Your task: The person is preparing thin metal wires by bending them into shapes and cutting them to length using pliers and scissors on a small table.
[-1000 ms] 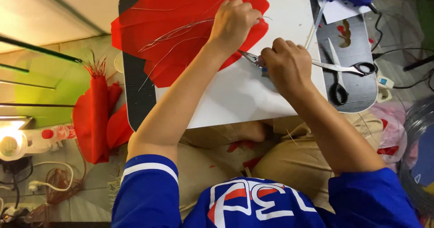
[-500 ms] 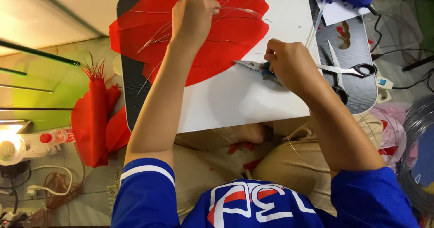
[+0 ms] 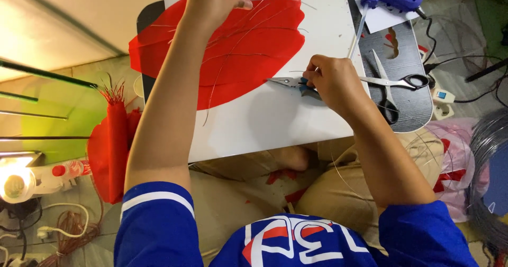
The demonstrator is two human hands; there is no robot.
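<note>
My left hand (image 3: 211, 2) pinches thin springy steel wires (image 3: 275, 0) at 12 o'clock | right hand (image 3: 333, 82) squeezes blue-handled pliers (image 3: 288, 82) | wires light, whippy; best gripped near ends.

White board (image 3: 275, 124): red sheet (image 3: 238, 50), scissors (image 3: 394, 82).

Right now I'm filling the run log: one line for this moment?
left hand: pinching thin wire | right hand: holding pliers | under: red sheet, white board
</note>
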